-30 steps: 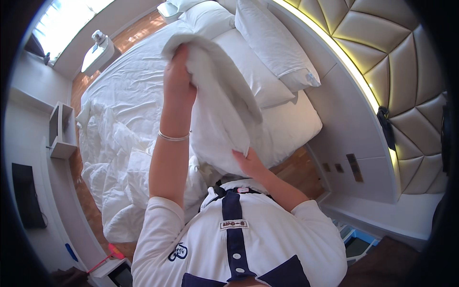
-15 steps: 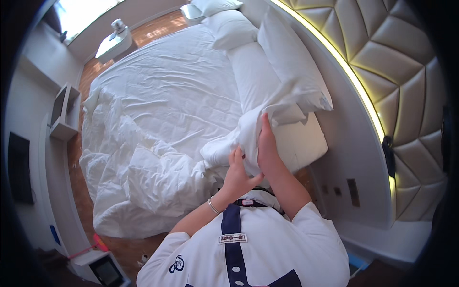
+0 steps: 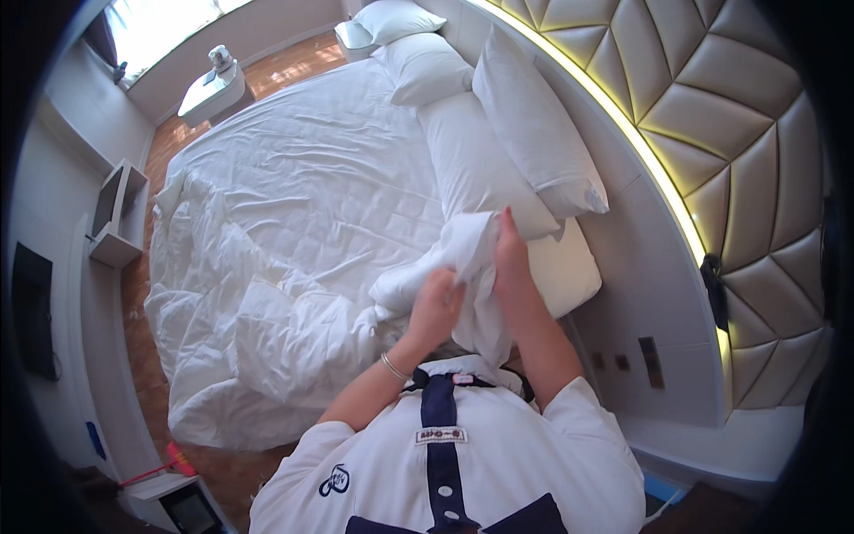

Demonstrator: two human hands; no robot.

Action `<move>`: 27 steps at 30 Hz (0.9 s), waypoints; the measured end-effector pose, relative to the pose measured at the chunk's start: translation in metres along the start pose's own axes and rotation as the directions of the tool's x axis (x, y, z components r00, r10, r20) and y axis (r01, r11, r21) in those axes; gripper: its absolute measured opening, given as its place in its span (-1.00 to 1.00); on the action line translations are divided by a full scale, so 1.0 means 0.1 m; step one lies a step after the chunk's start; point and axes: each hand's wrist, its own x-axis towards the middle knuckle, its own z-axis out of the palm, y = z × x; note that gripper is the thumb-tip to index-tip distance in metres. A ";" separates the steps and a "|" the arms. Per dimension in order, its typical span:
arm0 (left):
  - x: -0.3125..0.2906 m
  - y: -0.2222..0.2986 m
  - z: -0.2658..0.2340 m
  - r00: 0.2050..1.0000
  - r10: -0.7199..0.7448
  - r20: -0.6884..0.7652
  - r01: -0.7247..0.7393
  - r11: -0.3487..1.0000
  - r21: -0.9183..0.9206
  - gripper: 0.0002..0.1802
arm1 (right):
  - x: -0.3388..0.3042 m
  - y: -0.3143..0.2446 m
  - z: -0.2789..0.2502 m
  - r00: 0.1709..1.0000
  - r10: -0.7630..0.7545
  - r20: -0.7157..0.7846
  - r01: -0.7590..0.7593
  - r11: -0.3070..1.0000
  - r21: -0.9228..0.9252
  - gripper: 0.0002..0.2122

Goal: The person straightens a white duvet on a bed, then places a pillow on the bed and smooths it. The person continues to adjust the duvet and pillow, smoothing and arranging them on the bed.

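Observation:
A white sheet [image 3: 470, 245] is bunched up at the near edge of the bed, with part hanging down in front of my body. My right hand [image 3: 511, 254] grips its right side, thumb and fingertips pointing up. My left hand [image 3: 436, 307], slightly smeared by motion and with a bracelet on the wrist, pinches the sheet's left part. Beyond my right hand shows the bare corner of the white mattress [image 3: 569, 271]. Left of my hands a rumpled white duvet [image 3: 285, 338] is heaped on the bed. Several white pillows, one of them long [image 3: 485, 165], lie along the head side.
A padded wall panel [image 3: 703, 116] with a light strip runs along the right, above wall sockets [image 3: 651, 360]. A small white table [image 3: 213, 93] stands by the window. On the left are a wall shelf [image 3: 120, 214] and a wall-mounted screen [image 3: 34, 307].
Loose cloth that lay over the long pillow and mattress corner has been pulled toward me and now hangs from my hands. My left hand's fingers have closed on it.

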 end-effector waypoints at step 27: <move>1.39 0.20 -0.58 0.802 -0.377 0.463 0.482 -0.051 -0.875 -0.83 | -0.35 0.43 -0.08 0.945 -0.262 0.196 0.326 0.726 -0.606 -0.79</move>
